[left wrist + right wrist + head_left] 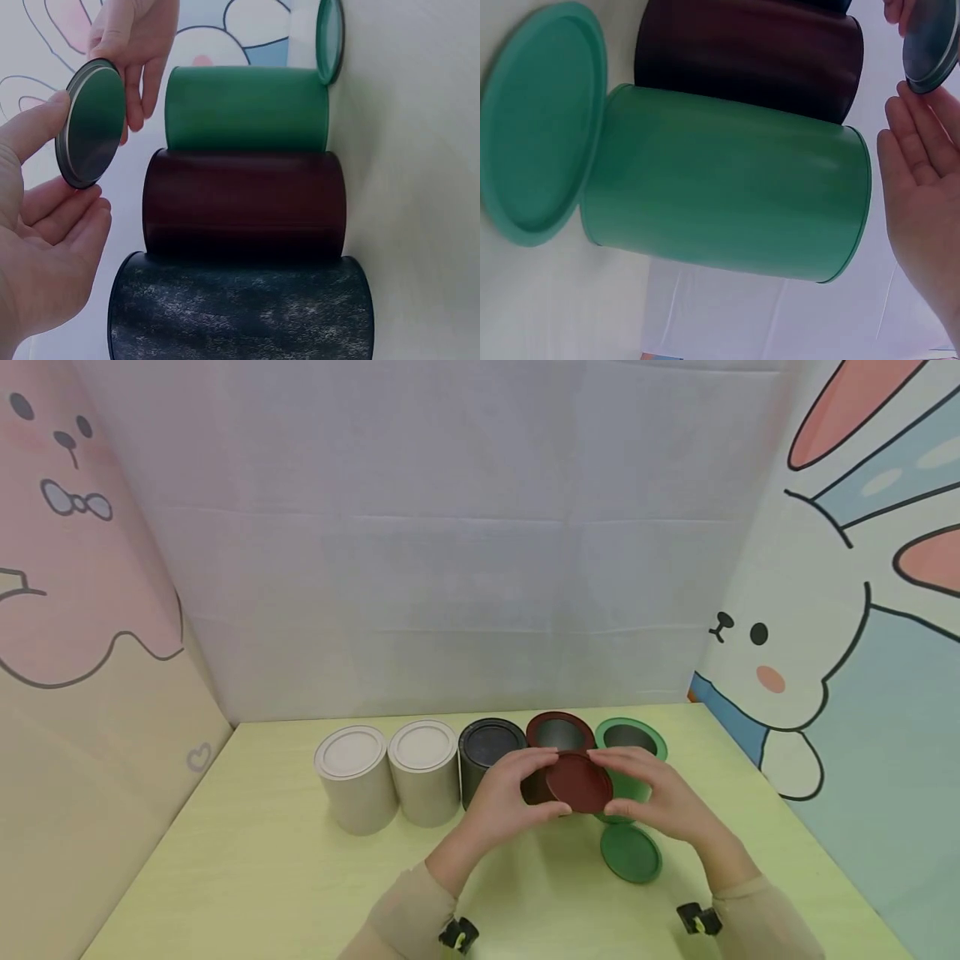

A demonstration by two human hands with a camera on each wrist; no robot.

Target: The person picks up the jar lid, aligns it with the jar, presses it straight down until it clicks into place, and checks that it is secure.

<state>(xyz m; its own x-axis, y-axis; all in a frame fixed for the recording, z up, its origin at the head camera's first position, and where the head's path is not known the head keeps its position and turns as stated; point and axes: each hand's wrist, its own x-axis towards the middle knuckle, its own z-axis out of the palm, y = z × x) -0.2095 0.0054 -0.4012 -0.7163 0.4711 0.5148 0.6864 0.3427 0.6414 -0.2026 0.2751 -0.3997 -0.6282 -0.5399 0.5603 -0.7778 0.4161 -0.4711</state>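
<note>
A round dark-red lid (579,783) is held up between both hands, in front of the open dark-red can (561,732). My left hand (512,793) grips its left edge with thumb and fingers. My right hand (662,793) pinches the right edge. In the left wrist view the shiny metallic underside of the lid (94,124) shows, with thumbs and fingers at its rim. The open green can (632,739) stands right of the red one, partly behind my right hand. Its green lid (631,853) lies in front of it.
Left of the red can stand a black can (491,745) with its lid on and two white cans (357,781), (424,772), also lidded. All form a row on the light yellow table (247,860) near the white back wall. Printed panels (810,635) flank the sides.
</note>
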